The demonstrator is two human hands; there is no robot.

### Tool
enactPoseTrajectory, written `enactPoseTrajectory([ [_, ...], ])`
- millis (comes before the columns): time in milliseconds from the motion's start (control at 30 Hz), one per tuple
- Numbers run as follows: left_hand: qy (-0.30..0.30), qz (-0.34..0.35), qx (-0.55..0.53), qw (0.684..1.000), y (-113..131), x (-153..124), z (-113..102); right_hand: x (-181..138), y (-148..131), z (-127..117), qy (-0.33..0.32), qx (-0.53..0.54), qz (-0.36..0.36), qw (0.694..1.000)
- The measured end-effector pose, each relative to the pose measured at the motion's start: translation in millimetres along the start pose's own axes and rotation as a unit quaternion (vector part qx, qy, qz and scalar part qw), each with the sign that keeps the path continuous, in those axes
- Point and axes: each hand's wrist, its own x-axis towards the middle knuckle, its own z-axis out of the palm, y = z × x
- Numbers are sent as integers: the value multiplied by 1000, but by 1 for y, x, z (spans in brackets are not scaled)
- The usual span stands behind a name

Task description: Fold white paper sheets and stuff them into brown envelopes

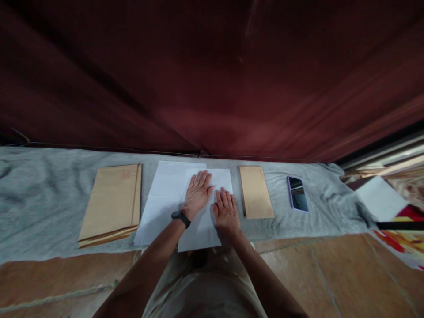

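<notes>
A white sheet of paper (200, 236) lies partly over a stack of white paper (162, 198) in the middle of the cloth. Flat on the sheet rests my left hand (198, 192), fingers stretched out, a dark watch on its wrist. My right hand (227, 212) also presses flat near the sheet's right edge, its fingers extended. Neither hand grips anything. To the right of my right hand is a small brown envelope (256, 192). Several large brown envelopes (111, 198) are stacked left of the paper.
Grey cloth (49, 198) covers the long narrow surface. A phone (298, 194) lies on it at the right. Behind stands a dark red wall or panel (212, 97). Brown floor tiles (298, 265) show in front. A white and red printed item (397, 221) is at far right.
</notes>
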Motion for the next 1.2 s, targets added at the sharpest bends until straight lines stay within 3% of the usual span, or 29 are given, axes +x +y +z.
enactPoseTrajectory([
  [367, 23, -76, -3, 997, -23, -13, -6, 1, -1, -4, -5, 3, 7, 1000],
  [633, -24, 44, -2, 999, 18, -83, -18, 1, -2, -4, -16, -3, 14, 1000],
  [833, -38, 52, -16, 998, 15, -95, -21, 1, 0, -4, -12, 3, 8, 1000],
  [1067, 53, -107, -146, 982, -10, -132, -24, 1, 1, -4, -12, 18, 15, 1000],
  [1200, 54, -190, -220, 955, -18, -135, -30, 1, 1, -4, -15, 21, 16, 1000],
])
